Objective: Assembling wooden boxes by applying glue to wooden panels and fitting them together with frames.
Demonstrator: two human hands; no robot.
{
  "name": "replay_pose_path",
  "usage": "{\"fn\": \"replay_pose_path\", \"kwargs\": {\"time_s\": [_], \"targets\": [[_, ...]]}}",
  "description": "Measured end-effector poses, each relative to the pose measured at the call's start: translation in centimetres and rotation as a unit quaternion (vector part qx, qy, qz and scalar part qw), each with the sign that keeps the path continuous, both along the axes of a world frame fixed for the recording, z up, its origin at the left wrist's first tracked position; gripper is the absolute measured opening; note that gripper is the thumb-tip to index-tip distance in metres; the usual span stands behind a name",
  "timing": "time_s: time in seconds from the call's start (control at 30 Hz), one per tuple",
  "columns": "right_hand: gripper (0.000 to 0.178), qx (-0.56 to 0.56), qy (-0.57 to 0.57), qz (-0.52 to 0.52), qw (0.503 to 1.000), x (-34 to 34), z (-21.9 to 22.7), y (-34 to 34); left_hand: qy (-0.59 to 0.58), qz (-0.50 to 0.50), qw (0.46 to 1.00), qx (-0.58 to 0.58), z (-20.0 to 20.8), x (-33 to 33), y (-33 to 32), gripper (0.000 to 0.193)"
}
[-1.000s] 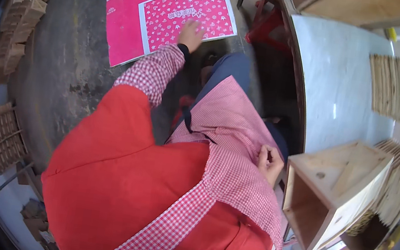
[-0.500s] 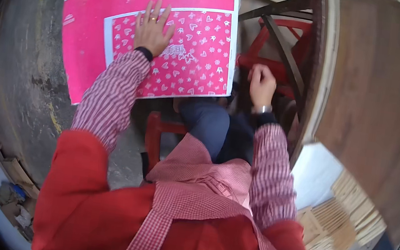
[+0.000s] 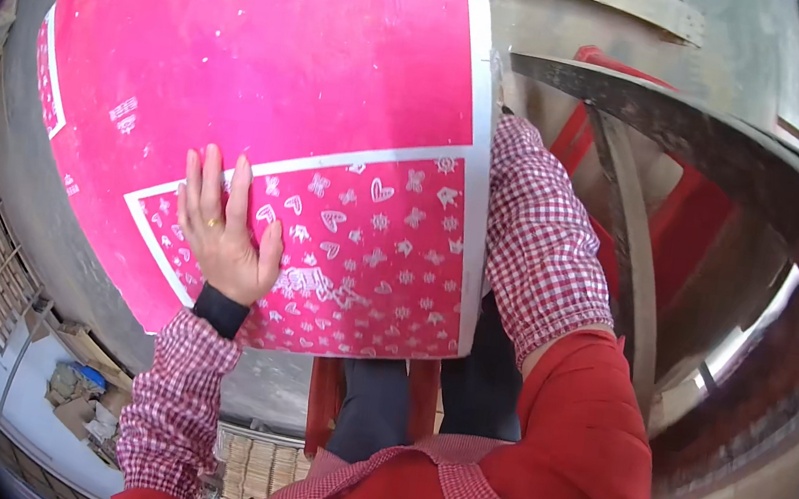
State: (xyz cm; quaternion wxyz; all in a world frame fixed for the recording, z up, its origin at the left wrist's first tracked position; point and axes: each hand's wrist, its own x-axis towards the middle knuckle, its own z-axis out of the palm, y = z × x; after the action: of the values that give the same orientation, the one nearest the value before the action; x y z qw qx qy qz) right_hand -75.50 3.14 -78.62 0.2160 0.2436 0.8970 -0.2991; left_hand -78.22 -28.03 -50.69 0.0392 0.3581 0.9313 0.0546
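Observation:
A large bright pink printed sheet, stiff like board, fills the upper middle. White lines divide it, and one panel carries small white hearts, flowers and crowns. My left hand lies on that panel near its left border, fingers stretched out and apart, a ring on one. Close along the sheet's right edge, my right forearm in its checked sleeve reaches forward and down. Its hand is hidden past the sheet's edge, so its fingers and anything they touch do not show.
A red plastic stool stands behind dark wooden bars on the right. A wooden tabletop corner juts in there. My knees and a red stool leg are under the sheet's near edge. Pale stacked pieces lie below.
My view has shifted, and the sheet appears larger and lower. My left hand stays flat on it. My right hand, closed beside the sheet before, has gone down out of sight past its right edge.

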Motion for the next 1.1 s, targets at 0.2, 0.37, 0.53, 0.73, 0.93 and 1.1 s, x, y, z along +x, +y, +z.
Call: {"fn": "replay_pose_path", "kwargs": {"time_s": [0.2,0.37,0.53,0.73,0.93,1.1], "targets": [[0.045,0.193,0.038,0.041,0.980,-1.1,-7.0,-0.6,-0.011,-0.010,1.000,0.020,-0.4,-0.5,0.4,0.063],[0.032,0.245,0.045,0.116,0.962,0.9,-9.7,0.0,-0.014,-0.011,1.000,0.019,-0.5,-0.2,0.1,0.064],[0.017,0.160,0.038,0.017,0.986,2.9,-8.9,-0.7,-0.010,0.005,1.000,0.023,-0.1,-0.3,-0.4,0.067],[0.037,-0.016,-0.114,-0.210,0.971,12.3,1.2,-3.5,-0.007,0.021,1.000,-0.022,0.2,0.3,-1.3,0.064],[0.019,0.102,-0.012,-0.266,0.959,24.2,12.8,-5.1,-0.005,0.019,1.000,0.011,0.5,0.5,0.0,0.065],[0.017,0.119,0.123,-0.371,0.913,29.4,25.8,-12.3,-0.024,0.035,0.999,0.027,-0.8,0.5,-1.2,0.069]]}}
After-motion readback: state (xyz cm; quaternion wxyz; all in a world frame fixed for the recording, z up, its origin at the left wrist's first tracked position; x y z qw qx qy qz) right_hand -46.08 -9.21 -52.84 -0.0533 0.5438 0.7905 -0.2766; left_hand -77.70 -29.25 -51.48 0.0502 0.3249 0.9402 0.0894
